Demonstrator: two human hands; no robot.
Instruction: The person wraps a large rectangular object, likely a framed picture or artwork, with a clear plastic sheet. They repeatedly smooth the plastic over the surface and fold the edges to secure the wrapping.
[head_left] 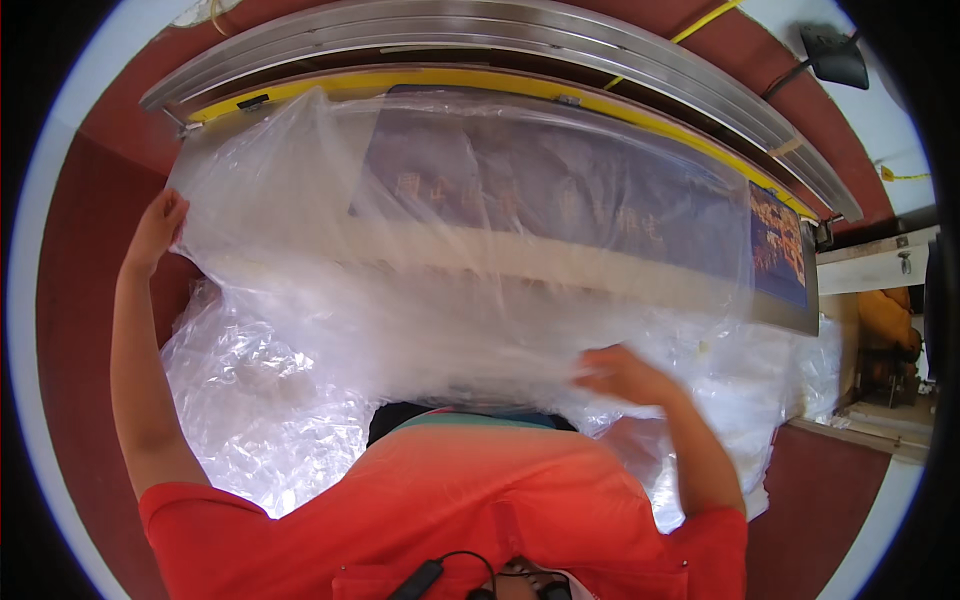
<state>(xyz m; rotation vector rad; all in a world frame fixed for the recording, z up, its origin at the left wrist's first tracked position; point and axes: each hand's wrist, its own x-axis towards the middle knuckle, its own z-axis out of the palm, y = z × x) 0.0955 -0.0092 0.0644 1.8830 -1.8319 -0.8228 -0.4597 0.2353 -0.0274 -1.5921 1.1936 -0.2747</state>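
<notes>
Clear plastic is most of what I see on my feed: a thin sheet (470, 300) spread across the middle of the frame, wrinkled toward the upper left. I watch the left hand (158, 228) at the left of the frame, its fingers bent and pinching the sheet's left edge. The right hand (625, 375), right of centre and lower down, is over the sheet; it is blurred, so I can't tell whether its fingers are loose or gripping, or whether they touch the plastic.

Through the sheet I make out a dark blue panel (780, 285) with orange markings, its right end uncovered, on a grey board (790, 315). More loose plastic (270, 390) lies crumpled and shiny at the lower left; I can't tell if it joins the sheet. Behind the board, a yellow strip (440, 76) and a metal rail (600, 38) curve across the top. At the upper right is a black fixture (840, 58), and the wearer's red shirt (450, 500) fills the lower middle.
</notes>
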